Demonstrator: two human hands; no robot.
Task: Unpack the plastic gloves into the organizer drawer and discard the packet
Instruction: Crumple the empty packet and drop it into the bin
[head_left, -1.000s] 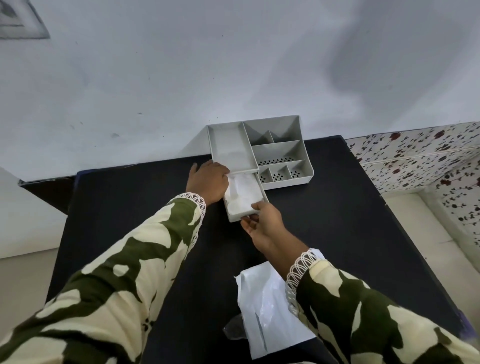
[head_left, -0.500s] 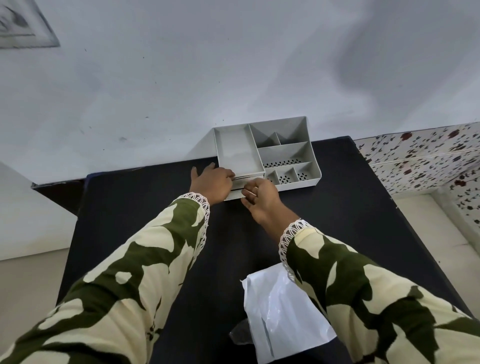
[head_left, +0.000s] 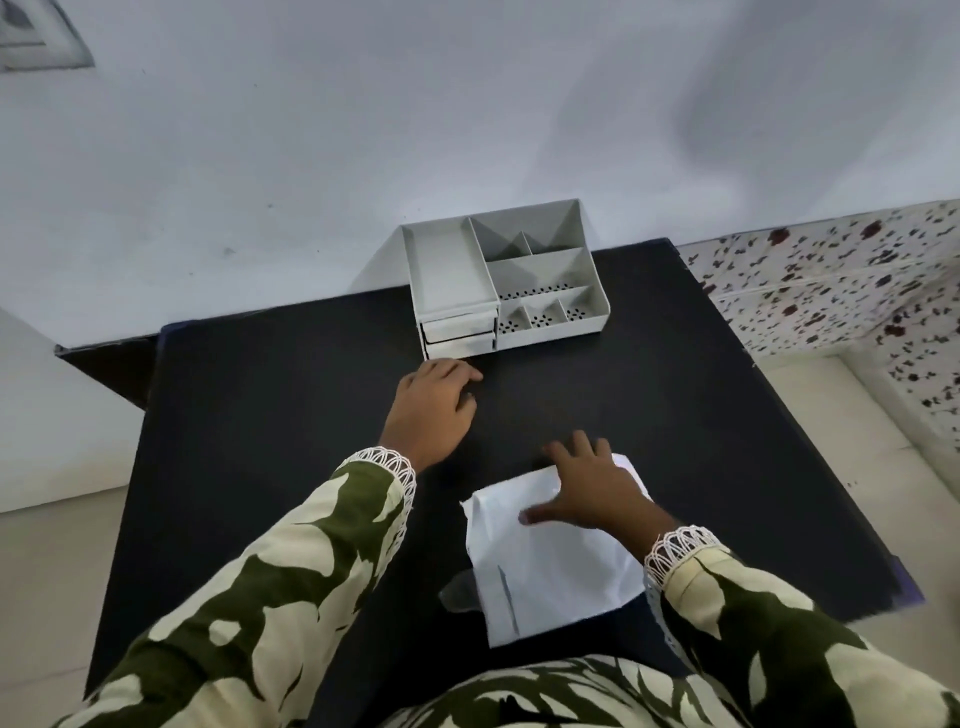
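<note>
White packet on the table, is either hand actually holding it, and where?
Not gripped. The right hand lies open and flat on the far end of the white packet; the left hand holds nothing.

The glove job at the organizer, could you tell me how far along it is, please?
Done, it seems: both drawers of the organizer sit shut, with no gloves in view. In hand: the right hand lies spread on the white packet, not gripping it yet; the left hand rests on the table. Left: discarding the packet.
</note>
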